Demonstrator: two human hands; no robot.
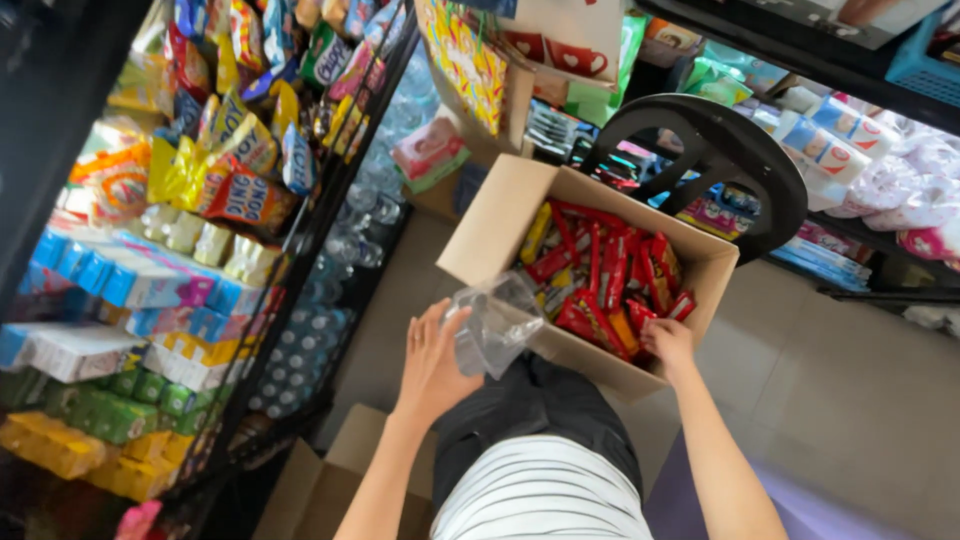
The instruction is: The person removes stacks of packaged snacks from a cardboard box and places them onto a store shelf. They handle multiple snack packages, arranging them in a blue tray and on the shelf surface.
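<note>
An open cardboard box sits in front of me, filled with several red and yellow snack packets. My left hand grips a crumpled clear plastic bag at the box's near corner. My right hand reaches into the near right side of the box among the red packets; whether its fingers close on one is hidden. My striped shirt and dark trousers show below.
A rack on the left carries hanging snack bags and boxed goods, with water bottles behind it. A black round stool stands past the box. Shelves of wrapped goods run along the right. Another cardboard box lies by my left side.
</note>
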